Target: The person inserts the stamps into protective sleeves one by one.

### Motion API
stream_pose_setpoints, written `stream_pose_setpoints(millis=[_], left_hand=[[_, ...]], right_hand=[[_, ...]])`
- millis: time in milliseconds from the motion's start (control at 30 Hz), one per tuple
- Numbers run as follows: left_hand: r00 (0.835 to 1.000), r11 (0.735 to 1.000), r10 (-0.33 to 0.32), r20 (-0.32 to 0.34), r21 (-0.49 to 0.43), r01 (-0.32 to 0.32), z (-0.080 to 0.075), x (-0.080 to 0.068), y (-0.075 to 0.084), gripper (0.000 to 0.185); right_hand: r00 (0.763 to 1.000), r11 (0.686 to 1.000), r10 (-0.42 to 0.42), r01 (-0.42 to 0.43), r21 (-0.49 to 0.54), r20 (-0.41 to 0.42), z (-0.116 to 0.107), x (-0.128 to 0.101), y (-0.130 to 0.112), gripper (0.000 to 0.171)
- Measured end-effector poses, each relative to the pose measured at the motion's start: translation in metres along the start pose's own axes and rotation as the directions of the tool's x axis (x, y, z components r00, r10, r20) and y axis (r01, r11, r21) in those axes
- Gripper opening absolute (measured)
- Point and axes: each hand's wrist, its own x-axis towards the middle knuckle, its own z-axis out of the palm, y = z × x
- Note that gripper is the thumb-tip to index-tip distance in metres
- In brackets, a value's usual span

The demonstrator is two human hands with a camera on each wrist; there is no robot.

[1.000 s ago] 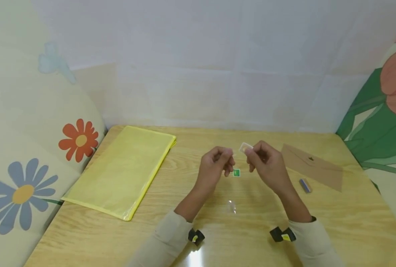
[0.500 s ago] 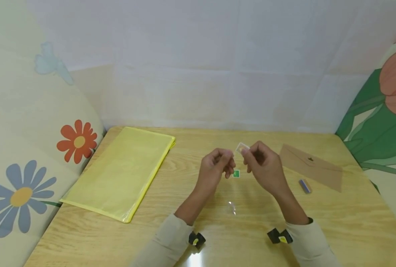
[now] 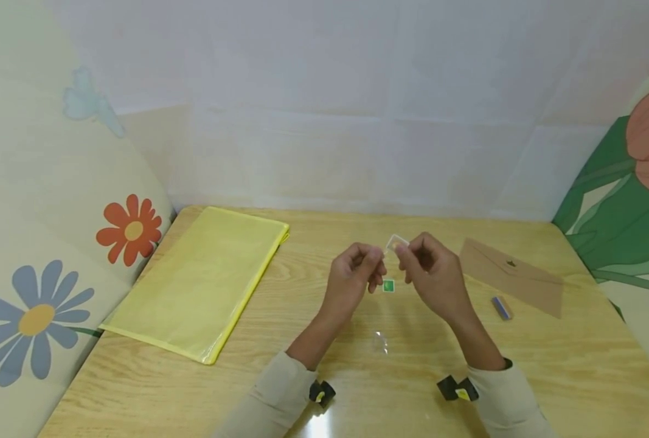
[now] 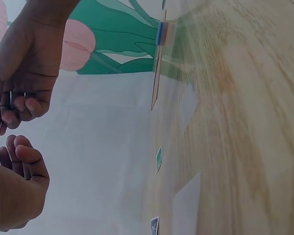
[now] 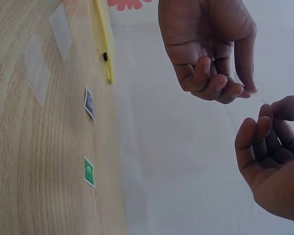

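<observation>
Pinching a small clear sleeve [image 3: 396, 243] between thumb and fingertips, the right hand [image 3: 430, 274] holds it raised above the table [image 3: 324, 389], with the other fingers curled in. The sleeve is thin, glossy plastic, rectangular with a pale card showing inside. The left hand [image 3: 354, 275] hovers just beside it, thumb and forefinger drawn together at the sleeve's near edge; whether they actually grip the plastic cannot be told, since the wrist views show only curled fingers and a faint sliver of film.

Below the hands, a small green square stamp [image 3: 388, 286] lies flat on the light, grained wood. Another dark-printed stamp [image 5: 89, 103] lies beyond it in the right wrist view, and clear film pieces [image 5: 36, 68] rest on the tabletop. A yellow zip folder [image 3: 204, 277], smooth and translucent, lies well to the left; a brown envelope [image 3: 513, 277] and a small blue-and-tan block [image 3: 502, 307] lie to the right. Nothing stands between the hands and the stamp.

Compared with a second ago, the two hands have drawn closer together, and the sleeve sits slightly further left.
</observation>
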Motion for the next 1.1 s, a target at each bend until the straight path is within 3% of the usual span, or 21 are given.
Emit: stream_pose_setpoints(millis=[367, 600, 1100], left_hand=[[1.0, 0.998, 0.022, -0.004, 0.054, -0.021, 0.001, 0.0, 0.0, 0.028], [1.0, 0.999, 0.016, -0.022, 0.035, -0.015, 0.001, 0.0, 0.002, 0.028], [1.0, 0.999, 0.027, -0.015, 0.037, -0.026, 0.0, -0.001, 0.001, 0.026]], right_hand=[[1.0, 1.0, -0.003, 0.002, 0.026, 0.017, 0.0, 0.002, 0.0, 0.011], [1.0, 1.0, -0.009, 0.009, -0.01, 0.011, 0.001, 0.0, 0.005, 0.016], [0.981, 0.977, -0.186, 0.178, -0.117, -0.058, 0.008, -0.004, -0.033, 0.01]])
